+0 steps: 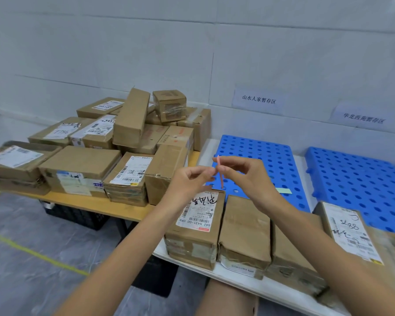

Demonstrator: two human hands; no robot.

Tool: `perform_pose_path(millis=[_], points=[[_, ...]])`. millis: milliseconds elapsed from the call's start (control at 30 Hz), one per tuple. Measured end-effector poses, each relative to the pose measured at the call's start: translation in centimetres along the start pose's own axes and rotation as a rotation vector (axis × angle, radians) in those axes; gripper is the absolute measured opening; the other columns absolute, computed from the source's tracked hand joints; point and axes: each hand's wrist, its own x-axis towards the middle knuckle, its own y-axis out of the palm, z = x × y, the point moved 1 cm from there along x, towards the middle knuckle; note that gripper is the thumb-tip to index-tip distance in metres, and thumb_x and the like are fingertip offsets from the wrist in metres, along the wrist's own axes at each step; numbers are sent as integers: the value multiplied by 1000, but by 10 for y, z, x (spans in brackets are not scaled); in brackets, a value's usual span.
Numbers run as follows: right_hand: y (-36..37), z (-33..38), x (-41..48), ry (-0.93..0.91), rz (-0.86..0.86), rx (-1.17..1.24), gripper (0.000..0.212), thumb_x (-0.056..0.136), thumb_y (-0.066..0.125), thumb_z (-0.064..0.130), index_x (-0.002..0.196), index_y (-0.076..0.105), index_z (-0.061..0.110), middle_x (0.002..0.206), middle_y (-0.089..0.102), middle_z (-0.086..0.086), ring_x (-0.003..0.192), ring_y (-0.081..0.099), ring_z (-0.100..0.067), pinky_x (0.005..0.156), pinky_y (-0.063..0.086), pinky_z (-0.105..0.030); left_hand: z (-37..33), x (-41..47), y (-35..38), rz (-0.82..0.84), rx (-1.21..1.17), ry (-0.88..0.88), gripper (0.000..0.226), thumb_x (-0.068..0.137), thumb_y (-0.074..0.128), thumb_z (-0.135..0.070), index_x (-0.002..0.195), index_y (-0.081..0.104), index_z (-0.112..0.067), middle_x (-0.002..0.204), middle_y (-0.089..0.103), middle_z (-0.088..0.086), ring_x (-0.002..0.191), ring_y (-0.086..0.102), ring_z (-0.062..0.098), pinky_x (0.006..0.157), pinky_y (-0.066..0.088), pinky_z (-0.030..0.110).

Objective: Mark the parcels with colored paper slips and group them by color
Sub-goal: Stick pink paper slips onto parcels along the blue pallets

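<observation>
Paper slip (220, 173), pink and seen edge-on, hangs upright just above the labelled parcel (195, 226), probably ready to be stuck there. The right hand (244, 176) pinches its upper end. The left hand (191, 181), fingers curled, appears to pinch its side to steady it. Behind, a green slip (284, 190) lies on the blue perforated pallet (267, 156), likely a sorting spot. More parcels (82, 163) are stacked on the wooden table (114, 208) at left.
</observation>
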Motion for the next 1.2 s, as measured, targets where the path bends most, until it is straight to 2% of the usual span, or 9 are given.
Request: perform_pose_path(millis=[67, 133, 267, 400, 633, 767, 933, 1100, 1200], points=[[-1, 1, 0, -90, -40, -88, 16, 88, 65, 17, 95, 69, 31, 86, 72, -9, 79, 66, -13, 77, 50, -12, -6, -1, -2, -114, 2, 57, 18, 90, 63, -23, 97, 72, -8, 92, 74, 6, 90, 70, 15, 81, 57, 27], [-1, 2, 2, -173, -32, -162, 18, 89, 62, 20, 99, 69, 33, 86, 66, -3, 73, 61, -13, 71, 48, -12, -14, -3, 0, -118, -66, 97, 19, 88, 64, -21, 97, 70, -5, 88, 73, 8, 85, 71, 17, 75, 57, 25], [-3, -2, 4, -324, -15, -418, 25, 92, 57, 26, 114, 68, 25, 92, 57, 0, 87, 56, -11, 78, 46, -19, -23, -7, 7, -115, -175, 97, 18, 87, 65, -12, 99, 67, 1, 84, 72, 12, 78, 71, 18, 69, 56, 24], [-3, -3, -1, -432, -92, -603, 35, 93, 51, 39, 117, 67, 20, 91, 56, 4, 87, 52, -13, 75, 42, -18, -20, -9, 8, -143, -199, 84, 11, 87, 65, -7, 95, 69, -2, 81, 74, 13, 78, 72, 18, 69, 56, 23], [6, -7, -4, -524, -414, -730, 16, 87, 65, 28, 86, 73, 15, 86, 61, 0, 82, 51, -17, 70, 39, -25, -13, -11, 14, -171, -344, -10, 12, 86, 65, -9, 94, 70, -2, 87, 74, 16, 83, 72, 21, 71, 56, 20], [15, -3, -7, -452, -383, -577, 15, 86, 66, 27, 87, 75, 15, 82, 58, 0, 79, 54, -14, 69, 42, -23, -11, -16, 19, -178, -449, 25, 23, 74, 67, -17, 92, 70, -2, 87, 74, 15, 84, 72, 21, 73, 56, 21], [20, 3, -8, -431, -288, -393, 11, 81, 72, 15, 92, 76, 13, 80, 64, 3, 77, 57, 6, 73, 43, -6, -7, -19, 17, -241, -450, 75, 25, 71, 67, -18, 90, 69, -1, 83, 74, 11, 81, 72, 20, 74, 56, 21], [22, 2, -7, -323, -165, -301, 12, 85, 69, 13, 94, 77, 14, 81, 68, 3, 79, 64, -2, 73, 46, -8, -6, -19, 11, -281, -286, 125, 19, 76, 68, -23, 83, 72, -6, 79, 73, 13, 79, 72, 23, 71, 57, 24], [21, 4, -6, -239, -110, -236, 13, 87, 66, 10, 92, 77, 15, 81, 70, 4, 79, 66, -5, 73, 51, -14, -8, -19, 10, -276, -197, 172, 9, 86, 64, -10, 84, 71, -3, 76, 73, 10, 75, 72, 21, 68, 57, 25]])
